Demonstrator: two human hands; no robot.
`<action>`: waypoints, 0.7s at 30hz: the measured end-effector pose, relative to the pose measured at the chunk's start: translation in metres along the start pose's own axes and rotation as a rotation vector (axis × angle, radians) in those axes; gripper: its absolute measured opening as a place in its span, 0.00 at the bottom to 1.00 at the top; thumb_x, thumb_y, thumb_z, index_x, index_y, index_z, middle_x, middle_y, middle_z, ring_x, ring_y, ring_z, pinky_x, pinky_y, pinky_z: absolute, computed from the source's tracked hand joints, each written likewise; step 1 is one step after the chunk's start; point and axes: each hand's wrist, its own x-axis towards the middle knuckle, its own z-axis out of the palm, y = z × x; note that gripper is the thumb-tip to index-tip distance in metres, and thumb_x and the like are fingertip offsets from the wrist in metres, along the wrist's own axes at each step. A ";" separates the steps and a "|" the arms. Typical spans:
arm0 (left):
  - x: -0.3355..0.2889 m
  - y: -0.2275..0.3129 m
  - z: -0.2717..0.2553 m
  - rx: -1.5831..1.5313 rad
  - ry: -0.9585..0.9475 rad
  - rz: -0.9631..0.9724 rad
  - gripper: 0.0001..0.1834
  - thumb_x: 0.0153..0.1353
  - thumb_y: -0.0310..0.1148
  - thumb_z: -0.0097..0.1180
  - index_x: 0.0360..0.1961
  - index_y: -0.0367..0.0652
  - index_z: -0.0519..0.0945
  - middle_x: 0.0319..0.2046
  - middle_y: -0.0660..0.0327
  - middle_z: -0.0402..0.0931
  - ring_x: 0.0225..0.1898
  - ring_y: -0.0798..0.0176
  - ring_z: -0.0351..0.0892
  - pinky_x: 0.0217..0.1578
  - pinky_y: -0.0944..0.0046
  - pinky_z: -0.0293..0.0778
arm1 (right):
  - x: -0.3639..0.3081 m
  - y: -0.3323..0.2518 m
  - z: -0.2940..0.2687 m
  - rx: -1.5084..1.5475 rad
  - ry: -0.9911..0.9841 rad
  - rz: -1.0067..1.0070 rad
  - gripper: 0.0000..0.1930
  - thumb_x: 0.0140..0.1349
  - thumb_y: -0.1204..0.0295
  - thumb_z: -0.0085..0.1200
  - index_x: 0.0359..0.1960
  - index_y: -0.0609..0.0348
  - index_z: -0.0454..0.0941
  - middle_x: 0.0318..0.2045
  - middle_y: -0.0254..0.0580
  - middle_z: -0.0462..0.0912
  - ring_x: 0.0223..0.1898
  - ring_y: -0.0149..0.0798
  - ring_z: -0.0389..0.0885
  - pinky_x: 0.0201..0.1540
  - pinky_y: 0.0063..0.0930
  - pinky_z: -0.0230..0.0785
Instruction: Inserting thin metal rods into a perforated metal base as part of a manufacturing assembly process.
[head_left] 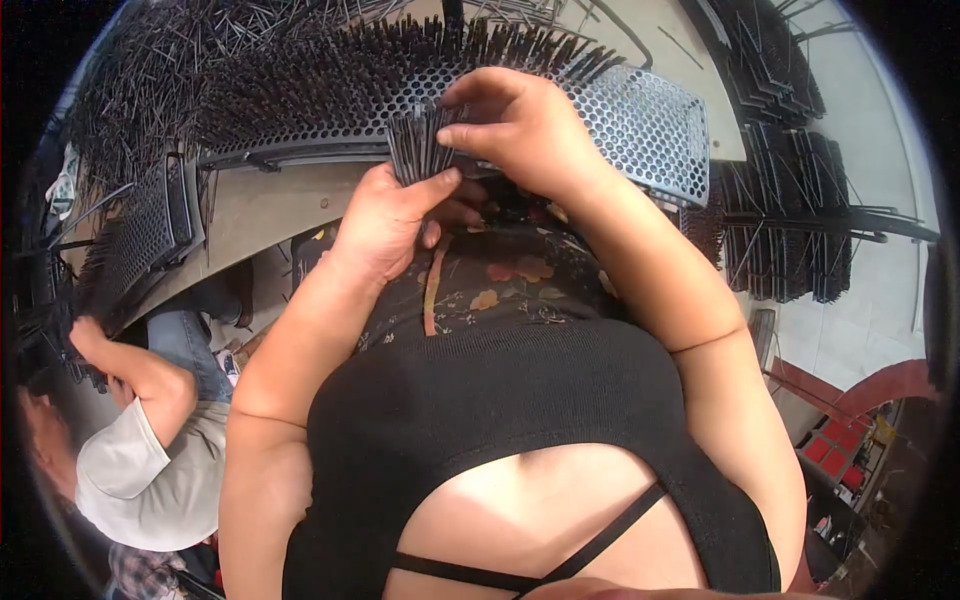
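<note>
My left hand (392, 212) is closed around a bundle of thin dark rods (412, 145), which stands nearly upright with its ends fanning out at the top. At the upper right of that bundle, my right hand (525, 132) has its thumb against the rods and its fingers curled round their tops. Just beyond both hands lies a long perforated metal rack (655, 130). Many similar rods (330, 85) stand upright in its left and middle holes, while bare holes show at its right end.
Loose rods (160, 50) lie heaped at the far left. Another perforated rack (150, 225) sits at the left of the table (285, 195), near a co-worker in a pale shirt (150, 480). Rod-filled racks (790, 215) hang at the right, with metal bars jutting out.
</note>
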 end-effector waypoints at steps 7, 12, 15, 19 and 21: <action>0.000 0.000 0.007 -0.021 0.044 0.083 0.11 0.65 0.32 0.54 0.45 0.39 0.77 0.35 0.55 0.83 0.30 0.63 0.84 0.17 0.75 0.65 | -0.005 -0.001 -0.005 0.123 0.087 0.033 0.16 0.50 0.74 0.67 0.42 0.61 0.81 0.27 0.37 0.83 0.28 0.27 0.78 0.34 0.24 0.73; 0.001 0.000 0.007 0.116 0.104 0.103 0.10 0.65 0.31 0.53 0.45 0.40 0.77 0.35 0.57 0.83 0.30 0.65 0.84 0.17 0.76 0.65 | -0.009 -0.003 -0.002 0.029 0.110 0.051 0.15 0.51 0.73 0.67 0.41 0.62 0.81 0.28 0.36 0.83 0.29 0.27 0.79 0.35 0.24 0.74; -0.001 0.000 0.008 0.116 0.125 0.140 0.09 0.65 0.30 0.53 0.44 0.40 0.77 0.34 0.58 0.83 0.29 0.66 0.83 0.17 0.76 0.65 | -0.013 -0.010 -0.003 0.153 0.118 0.115 0.13 0.52 0.74 0.66 0.40 0.61 0.82 0.29 0.36 0.84 0.30 0.26 0.79 0.35 0.23 0.74; -0.002 0.001 0.010 0.094 0.106 0.123 0.08 0.65 0.29 0.53 0.44 0.39 0.77 0.34 0.57 0.83 0.29 0.65 0.84 0.16 0.75 0.66 | -0.014 -0.007 -0.007 0.251 0.100 0.086 0.12 0.52 0.76 0.65 0.40 0.62 0.82 0.30 0.37 0.84 0.31 0.26 0.79 0.35 0.21 0.74; -0.003 0.002 0.011 0.093 0.111 0.115 0.09 0.65 0.29 0.53 0.44 0.38 0.77 0.35 0.56 0.83 0.29 0.65 0.84 0.16 0.75 0.66 | -0.015 -0.014 -0.012 0.283 0.142 0.104 0.12 0.52 0.77 0.65 0.40 0.63 0.82 0.31 0.38 0.84 0.31 0.27 0.81 0.34 0.21 0.75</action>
